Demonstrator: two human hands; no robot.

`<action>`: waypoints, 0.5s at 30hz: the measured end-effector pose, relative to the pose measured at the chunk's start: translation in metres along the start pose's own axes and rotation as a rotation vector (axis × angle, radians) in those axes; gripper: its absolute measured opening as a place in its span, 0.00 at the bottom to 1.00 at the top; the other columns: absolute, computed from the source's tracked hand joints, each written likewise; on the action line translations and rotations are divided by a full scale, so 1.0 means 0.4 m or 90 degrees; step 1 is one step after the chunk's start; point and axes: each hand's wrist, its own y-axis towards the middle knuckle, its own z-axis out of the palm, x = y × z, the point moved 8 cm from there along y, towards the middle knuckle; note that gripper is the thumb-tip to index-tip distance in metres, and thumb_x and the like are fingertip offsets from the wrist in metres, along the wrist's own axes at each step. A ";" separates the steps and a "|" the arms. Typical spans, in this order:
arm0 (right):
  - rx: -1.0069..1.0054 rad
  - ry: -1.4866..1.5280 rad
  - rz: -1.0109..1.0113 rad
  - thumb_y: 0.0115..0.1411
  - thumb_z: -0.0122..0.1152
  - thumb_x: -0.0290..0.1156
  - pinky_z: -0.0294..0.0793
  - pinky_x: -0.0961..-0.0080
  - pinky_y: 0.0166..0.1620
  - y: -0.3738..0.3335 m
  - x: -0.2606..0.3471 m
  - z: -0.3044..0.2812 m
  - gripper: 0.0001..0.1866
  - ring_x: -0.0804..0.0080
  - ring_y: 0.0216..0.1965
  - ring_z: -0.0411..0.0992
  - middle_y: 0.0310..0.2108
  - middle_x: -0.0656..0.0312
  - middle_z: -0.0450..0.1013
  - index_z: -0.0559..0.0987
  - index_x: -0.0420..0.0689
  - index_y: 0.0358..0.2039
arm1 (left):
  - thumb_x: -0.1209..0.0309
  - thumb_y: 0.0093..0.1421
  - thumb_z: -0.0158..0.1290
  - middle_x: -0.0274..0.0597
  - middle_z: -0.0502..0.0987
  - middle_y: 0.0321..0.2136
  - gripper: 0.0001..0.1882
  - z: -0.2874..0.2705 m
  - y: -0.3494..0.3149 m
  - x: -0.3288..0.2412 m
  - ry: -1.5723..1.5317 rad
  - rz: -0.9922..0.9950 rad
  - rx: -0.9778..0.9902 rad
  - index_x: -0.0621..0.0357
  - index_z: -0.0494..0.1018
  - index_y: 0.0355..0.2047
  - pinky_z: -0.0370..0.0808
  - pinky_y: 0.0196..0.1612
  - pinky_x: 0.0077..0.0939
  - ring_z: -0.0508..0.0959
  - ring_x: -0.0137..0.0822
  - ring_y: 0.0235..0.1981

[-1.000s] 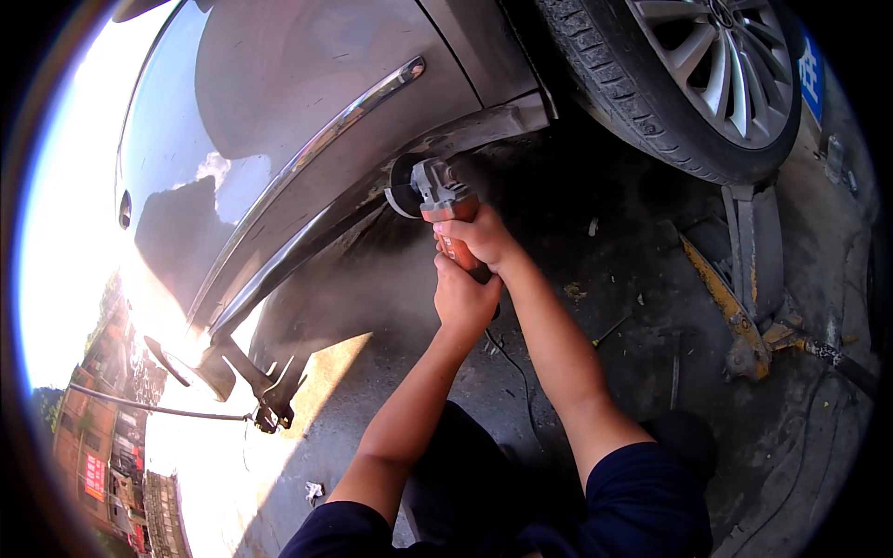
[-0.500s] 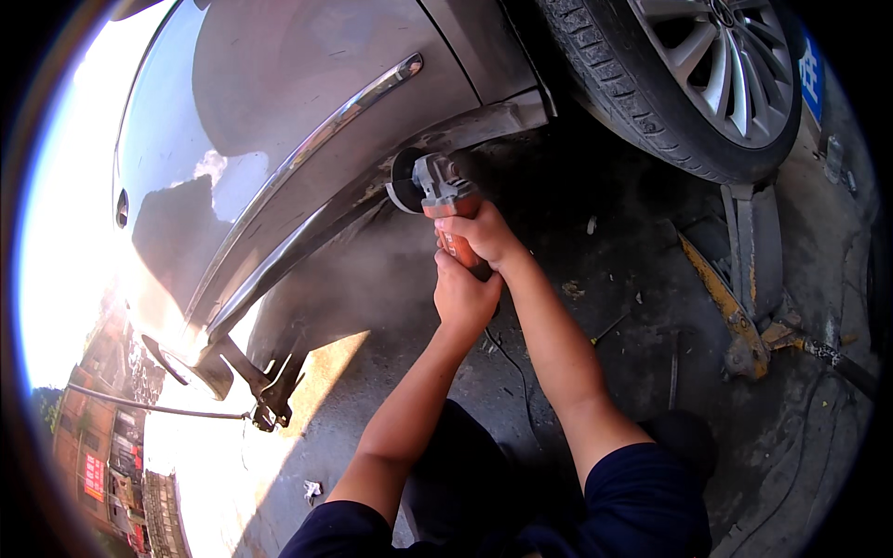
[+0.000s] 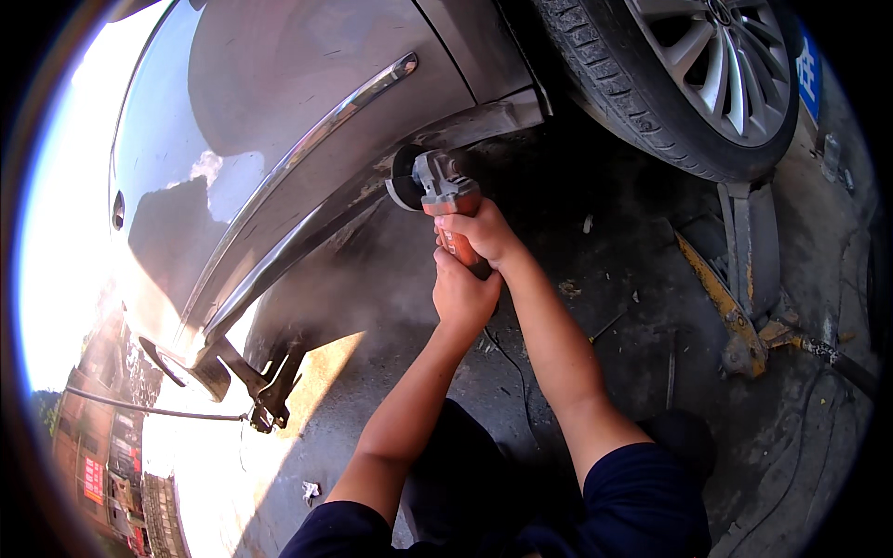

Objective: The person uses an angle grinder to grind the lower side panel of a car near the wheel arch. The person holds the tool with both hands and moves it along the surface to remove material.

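Both my hands grip an angle grinder [image 3: 453, 198] with a grey head and an orange-red body. My right hand [image 3: 484, 232] wraps round the body just behind the head. Behind it, my left hand [image 3: 463, 290] closes on the rear end. The dark disc with its guard [image 3: 404, 177] is against or very close to the rocker panel [image 3: 372, 191], along the lower edge of the grey car door [image 3: 307, 102]; exact contact cannot be made out. Hazy dust hangs under the sill.
A raised wheel [image 3: 688, 84] stands at upper right, above a worn yellow jack [image 3: 730, 307]. The grinder's cord [image 3: 513, 363] runs down the dark floor past my knees. A black metal bracket [image 3: 270, 381] hangs at the sill's far left end, by a sunlit patch.
The whole view has shifted very slightly. My hands keep the same hold on the grinder, and its disc stays at about the same spot by the rocker panel.
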 end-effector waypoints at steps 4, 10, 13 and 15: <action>-0.006 -0.006 -0.009 0.56 0.69 0.29 0.80 0.74 0.40 -0.003 0.010 -0.003 0.18 0.74 0.35 0.79 0.36 0.59 0.81 0.85 0.37 0.48 | 0.55 0.51 0.69 0.67 0.79 0.42 0.40 -0.003 -0.001 -0.010 0.003 -0.001 0.002 0.69 0.59 0.51 0.79 0.45 0.51 0.82 0.65 0.44; -0.001 -0.006 -0.012 0.57 0.69 0.29 0.81 0.73 0.40 -0.010 0.026 0.003 0.20 0.72 0.34 0.79 0.35 0.58 0.80 0.84 0.35 0.49 | 0.55 0.51 0.69 0.66 0.79 0.42 0.40 -0.002 -0.001 -0.015 -0.002 0.000 0.000 0.69 0.59 0.51 0.79 0.45 0.52 0.82 0.65 0.43; -0.007 -0.003 -0.012 0.57 0.69 0.29 0.81 0.73 0.41 -0.013 0.035 -0.002 0.20 0.72 0.34 0.79 0.35 0.58 0.80 0.84 0.35 0.50 | 0.55 0.51 0.69 0.66 0.79 0.42 0.40 -0.006 -0.001 -0.028 0.002 0.000 0.006 0.68 0.59 0.51 0.79 0.45 0.52 0.82 0.65 0.43; -0.014 -0.001 -0.014 0.57 0.69 0.28 0.80 0.73 0.40 -0.015 0.041 -0.009 0.19 0.74 0.33 0.78 0.35 0.59 0.81 0.84 0.36 0.49 | 0.55 0.51 0.69 0.66 0.79 0.43 0.40 -0.002 -0.001 -0.037 0.001 0.005 0.019 0.68 0.59 0.51 0.79 0.45 0.51 0.82 0.65 0.44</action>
